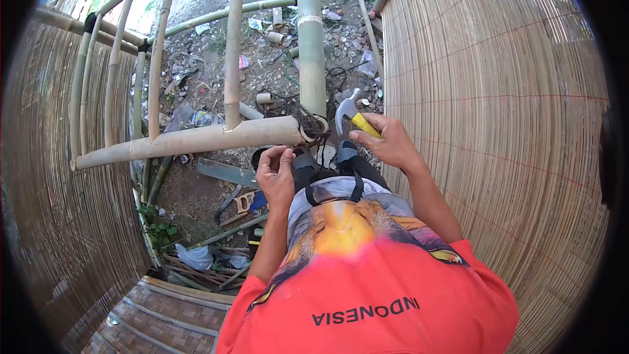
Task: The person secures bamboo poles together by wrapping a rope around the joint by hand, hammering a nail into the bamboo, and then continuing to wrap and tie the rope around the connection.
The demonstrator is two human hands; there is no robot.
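A claw hammer (364,123) with a yellow handle and metal head is in my right hand (388,142), its head pointing up and left. My left hand (276,174) is raised just below the horizontal bamboo pole (216,136), fingers curled with thumb and fingertips close together; whether something small sits between them is too small to tell. Near both hands, dark cord lashing (308,124) binds the end of that pole to a thick upright bamboo post (311,46), with loose strands hanging down.
Woven bamboo walls stand at the left (39,177) and right (485,111). Bamboo rails rise from the pole. On the littered ground lie a handsaw (245,202), a plank (226,172) and plastic bags (194,257). A slatted bamboo platform (164,318) is at lower left.
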